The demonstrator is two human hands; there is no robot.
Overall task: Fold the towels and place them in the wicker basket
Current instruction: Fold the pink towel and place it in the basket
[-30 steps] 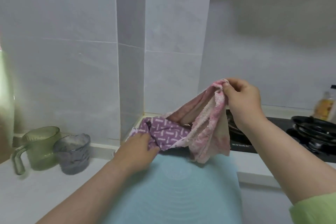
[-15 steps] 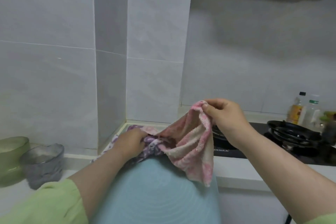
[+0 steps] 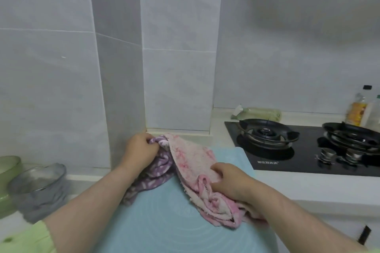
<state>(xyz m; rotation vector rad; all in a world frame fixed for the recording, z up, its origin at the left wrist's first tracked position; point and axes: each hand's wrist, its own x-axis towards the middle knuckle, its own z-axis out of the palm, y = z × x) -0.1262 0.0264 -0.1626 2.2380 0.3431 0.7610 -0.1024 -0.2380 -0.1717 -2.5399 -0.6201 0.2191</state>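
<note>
A pale pink towel (image 3: pixel 193 162) lies crumpled across the far part of a light blue mat (image 3: pixel 174 226). My right hand (image 3: pixel 232 181) grips its bunched near end low over the mat. A purple patterned towel (image 3: pixel 153 172) sits under and left of the pink one. My left hand (image 3: pixel 139 150) is closed on the purple towel's far end by the wall corner. No wicker basket is in view.
A grey glass cup (image 3: pixel 39 189) and a green cup (image 3: pixel 8 172) stand at the left on the white counter. A black gas stove (image 3: pixel 304 148) with two burners sits at the right, with bottles (image 3: pixel 358 109) behind it. Tiled walls close the back.
My right hand has come down from mid-air and toward me, pulling the pink towel flat over the mat. My left hand moved back toward the wall corner with the purple towel.
</note>
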